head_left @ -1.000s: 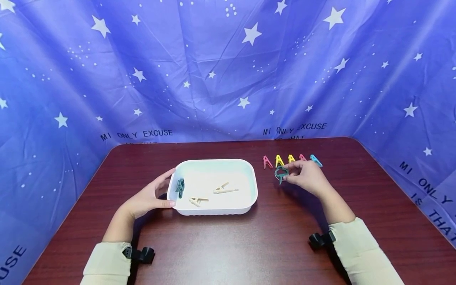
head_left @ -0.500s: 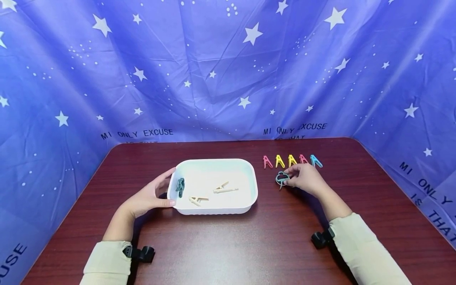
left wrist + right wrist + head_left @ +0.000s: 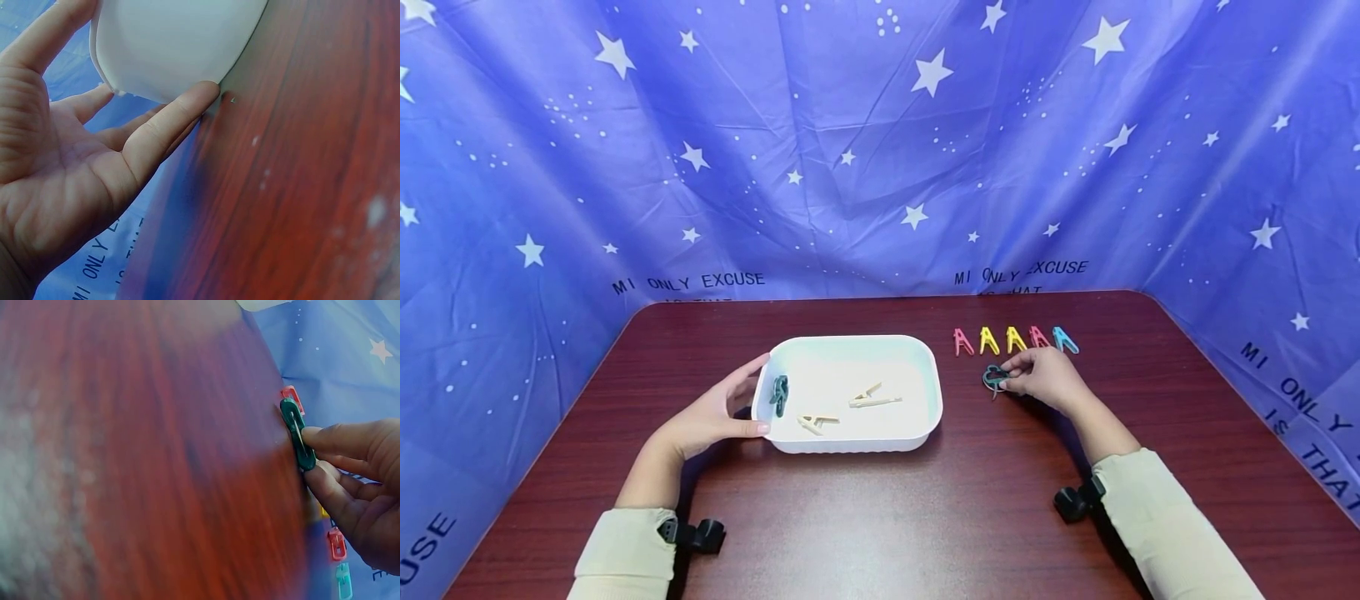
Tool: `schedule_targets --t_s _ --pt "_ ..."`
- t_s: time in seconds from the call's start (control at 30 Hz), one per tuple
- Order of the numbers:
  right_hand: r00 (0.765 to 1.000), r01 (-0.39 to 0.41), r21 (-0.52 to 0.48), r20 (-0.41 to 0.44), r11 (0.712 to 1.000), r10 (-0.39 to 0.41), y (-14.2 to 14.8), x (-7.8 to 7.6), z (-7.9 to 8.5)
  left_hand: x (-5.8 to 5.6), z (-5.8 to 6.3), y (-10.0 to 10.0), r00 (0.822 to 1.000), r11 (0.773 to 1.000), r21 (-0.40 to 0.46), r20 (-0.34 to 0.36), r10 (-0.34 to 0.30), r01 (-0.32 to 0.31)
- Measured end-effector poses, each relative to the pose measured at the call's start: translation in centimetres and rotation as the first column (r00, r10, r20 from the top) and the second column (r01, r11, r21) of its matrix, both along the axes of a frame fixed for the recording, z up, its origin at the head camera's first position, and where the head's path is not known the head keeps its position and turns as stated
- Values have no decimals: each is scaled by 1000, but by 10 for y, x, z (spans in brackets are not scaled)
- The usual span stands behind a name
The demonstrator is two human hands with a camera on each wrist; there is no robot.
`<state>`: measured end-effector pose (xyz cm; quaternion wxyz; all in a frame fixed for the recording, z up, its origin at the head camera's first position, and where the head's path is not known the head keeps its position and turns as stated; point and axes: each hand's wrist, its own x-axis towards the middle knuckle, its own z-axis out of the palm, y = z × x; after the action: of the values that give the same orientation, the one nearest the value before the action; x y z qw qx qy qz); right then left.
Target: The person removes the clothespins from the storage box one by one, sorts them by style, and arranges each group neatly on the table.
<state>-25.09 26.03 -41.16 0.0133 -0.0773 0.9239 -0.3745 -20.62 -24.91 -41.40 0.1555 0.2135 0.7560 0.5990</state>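
Right of the tray, a little in from the table's far edge, the right hand (image 3: pixel 1043 379) grasps a green clip (image 3: pixel 299 439), pinching it between thumb and fingers. The clip juts left from the fingertips, on the tray side; whether it touches the table cannot be told. Well apart, the left hand (image 3: pixel 711 417) is spread at the left end of the white tray (image 3: pixel 850 446), thumb at the near corner and fingers along the end, not clenched.

Between the green clip and the tray is a stretch of table (image 3: pixel 880 517). Inside the tray, a dark clip (image 3: pixel 780 396) lies by the left wall, close to the left hand. Two cream clips lie on the tray floor, one (image 3: pixel 808 422) near and left, the other (image 3: pixel 874 402) farther right.

Just beyond the right hand stands a row of five, left to right: pink (image 3: pixel 962 342), yellow (image 3: pixel 988 342), yellow (image 3: pixel 1015 338), pink (image 3: pixel 1038 336), blue (image 3: pixel 1064 340). In the right wrist view the fingers hide part of this row. Two black bands, one per wrist, circle the sleeves. One starry blue curtain (image 3: pixel 880 167) rises behind the table.
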Motion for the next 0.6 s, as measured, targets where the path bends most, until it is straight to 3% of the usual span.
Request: schedule_targets --t_s 0.4,0.6 --pt "998 51 -18 37 999 -51 -2 -1 2 0 0 0 1000 1000 -2 -14 -2 2" --pt "998 59 -5 -2 998 -59 -3 2 9 0 0 0 1000 1000 3 -11 -2 2"
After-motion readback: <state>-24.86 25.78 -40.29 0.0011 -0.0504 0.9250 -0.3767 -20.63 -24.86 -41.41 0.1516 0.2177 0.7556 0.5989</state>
